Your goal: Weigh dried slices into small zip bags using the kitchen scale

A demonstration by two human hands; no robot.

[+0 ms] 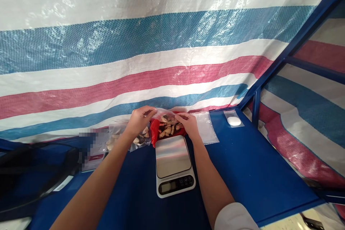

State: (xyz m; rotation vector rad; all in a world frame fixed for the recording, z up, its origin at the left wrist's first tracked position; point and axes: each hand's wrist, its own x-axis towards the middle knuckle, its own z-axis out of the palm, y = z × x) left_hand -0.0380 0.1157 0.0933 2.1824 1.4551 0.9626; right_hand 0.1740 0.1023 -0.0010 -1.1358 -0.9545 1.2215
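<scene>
The scale (173,158) stood on the blue counter (231,176), its metal plate bare and its display and buttons at the end nearest the person; any reading was too faint to make out. Just beyond the scale's far edge lay a red bag (154,132), opened out, with brown and tan dried slices (167,129) heaped in it.

Both hands were beyond the scale, over the red bag. The left hand (140,119), to the far left of the scale, was nearly closed, thumb and forefinger pinched on one side of a clear bag (165,111). The right hand (188,122), to the far right of the scale, was likewise nearly closed, its thumb and forefinger on the other side of that clear bag. The clear bag stretched between them, beyond the scale and above the slices; whether its mouth was open could not be told.

Left of the scale and beyond it, partly behind the left forearm, lay a filled bag (140,141) of pale and dark pieces. Right of the scale and beyond it, a flat bag (207,128) lay beside the right hand; farther right was a small packet (233,120) with a white oval object inside. A striped sheet (151,82) hung behind the scale.
</scene>
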